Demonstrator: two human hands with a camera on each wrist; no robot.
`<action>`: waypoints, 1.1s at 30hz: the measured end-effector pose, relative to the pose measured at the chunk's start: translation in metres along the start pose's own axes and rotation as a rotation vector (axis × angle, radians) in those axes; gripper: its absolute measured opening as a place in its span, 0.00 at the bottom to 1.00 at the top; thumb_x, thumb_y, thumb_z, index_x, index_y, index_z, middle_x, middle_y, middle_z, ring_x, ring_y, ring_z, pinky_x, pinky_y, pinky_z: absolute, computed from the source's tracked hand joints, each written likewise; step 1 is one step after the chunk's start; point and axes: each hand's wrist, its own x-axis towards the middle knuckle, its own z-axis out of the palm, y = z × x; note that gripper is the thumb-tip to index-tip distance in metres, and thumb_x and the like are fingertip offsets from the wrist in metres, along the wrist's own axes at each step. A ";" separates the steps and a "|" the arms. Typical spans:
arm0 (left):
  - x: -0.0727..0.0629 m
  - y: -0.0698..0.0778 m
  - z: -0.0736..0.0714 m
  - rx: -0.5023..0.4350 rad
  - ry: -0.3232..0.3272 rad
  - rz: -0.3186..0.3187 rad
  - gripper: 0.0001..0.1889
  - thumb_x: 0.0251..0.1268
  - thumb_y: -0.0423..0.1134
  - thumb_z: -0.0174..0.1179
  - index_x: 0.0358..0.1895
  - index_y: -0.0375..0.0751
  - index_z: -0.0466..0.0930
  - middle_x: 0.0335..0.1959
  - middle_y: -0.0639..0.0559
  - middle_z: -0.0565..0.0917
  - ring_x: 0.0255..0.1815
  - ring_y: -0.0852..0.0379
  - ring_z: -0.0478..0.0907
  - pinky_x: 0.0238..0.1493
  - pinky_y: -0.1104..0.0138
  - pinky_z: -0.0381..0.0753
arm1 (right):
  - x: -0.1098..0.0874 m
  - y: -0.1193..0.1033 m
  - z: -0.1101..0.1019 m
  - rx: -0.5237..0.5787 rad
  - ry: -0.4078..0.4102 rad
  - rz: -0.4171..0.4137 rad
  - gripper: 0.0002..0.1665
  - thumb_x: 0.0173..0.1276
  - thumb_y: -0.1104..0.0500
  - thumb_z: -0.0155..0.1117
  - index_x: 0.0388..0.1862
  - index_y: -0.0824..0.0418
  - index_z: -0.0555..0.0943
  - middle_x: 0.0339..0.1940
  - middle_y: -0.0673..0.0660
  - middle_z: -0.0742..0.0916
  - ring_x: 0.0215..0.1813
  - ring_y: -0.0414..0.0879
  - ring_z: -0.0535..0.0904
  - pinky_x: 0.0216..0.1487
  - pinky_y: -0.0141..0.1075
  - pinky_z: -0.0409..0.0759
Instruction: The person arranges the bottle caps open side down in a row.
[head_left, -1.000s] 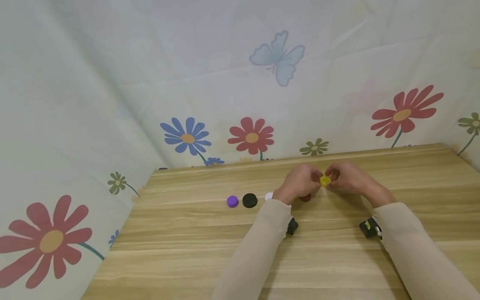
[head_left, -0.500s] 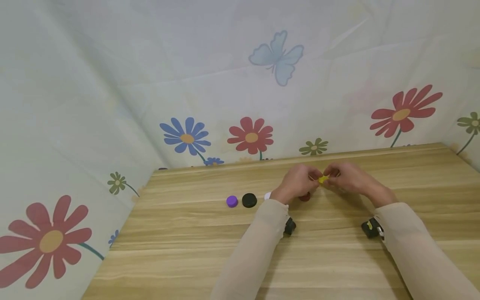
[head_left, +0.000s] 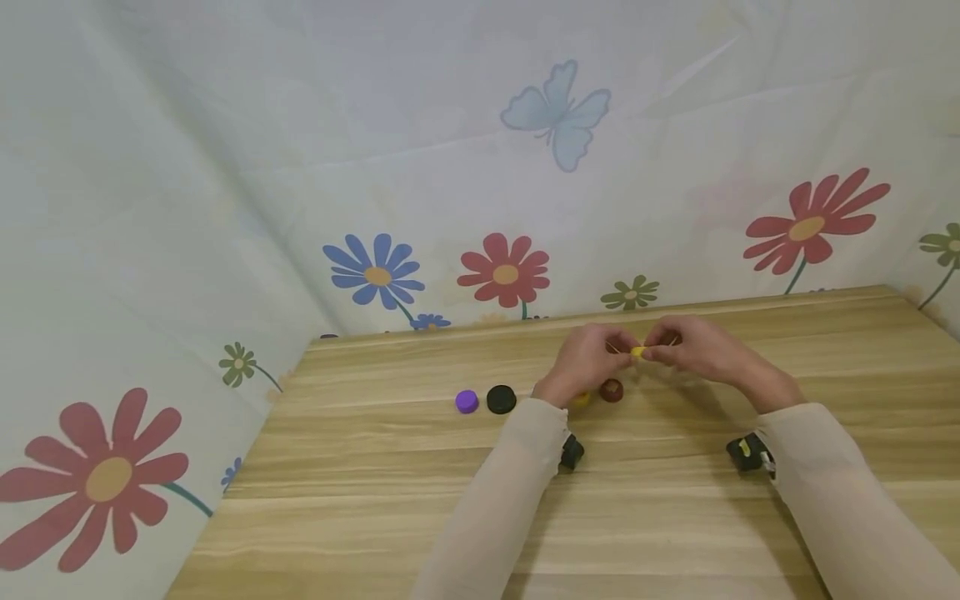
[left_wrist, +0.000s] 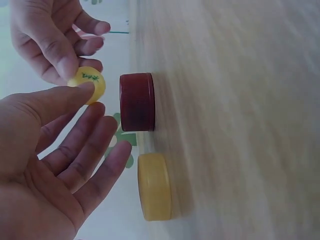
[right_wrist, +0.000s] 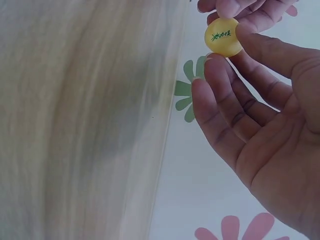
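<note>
Yellow ball (right_wrist: 223,37), round and glossy, bears small green markings.

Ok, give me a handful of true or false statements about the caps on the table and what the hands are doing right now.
1. Both hands hold one small yellow cap between their fingertips. True.
2. The yellow cap has green marks on it. True.
3. The dark red cap is held in the left hand. False: it lies on the table.
4. The purple cap lies right beside the black cap. True.
5. The right hand rests flat on the table. False: it is raised, pinching the yellow cap.
</note>
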 end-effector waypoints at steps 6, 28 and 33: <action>-0.002 0.000 -0.001 -0.015 0.017 -0.005 0.06 0.73 0.38 0.71 0.47 0.44 0.91 0.40 0.58 0.90 0.40 0.67 0.82 0.43 0.75 0.78 | -0.002 -0.001 -0.001 0.019 0.016 -0.009 0.11 0.75 0.63 0.71 0.49 0.71 0.83 0.42 0.60 0.88 0.40 0.50 0.84 0.36 0.39 0.84; -0.003 0.002 -0.007 -0.002 0.049 0.038 0.13 0.72 0.36 0.72 0.57 0.44 0.89 0.44 0.54 0.91 0.42 0.65 0.86 0.43 0.77 0.80 | -0.003 -0.008 -0.002 0.039 0.049 -0.007 0.09 0.80 0.63 0.64 0.50 0.70 0.83 0.41 0.62 0.89 0.37 0.54 0.85 0.35 0.42 0.84; -0.005 0.003 -0.006 -0.020 0.046 0.060 0.16 0.71 0.35 0.72 0.60 0.45 0.88 0.44 0.52 0.91 0.41 0.64 0.87 0.42 0.78 0.81 | -0.004 -0.007 -0.002 0.042 0.043 0.000 0.10 0.82 0.64 0.62 0.52 0.72 0.82 0.40 0.62 0.88 0.37 0.53 0.86 0.37 0.45 0.86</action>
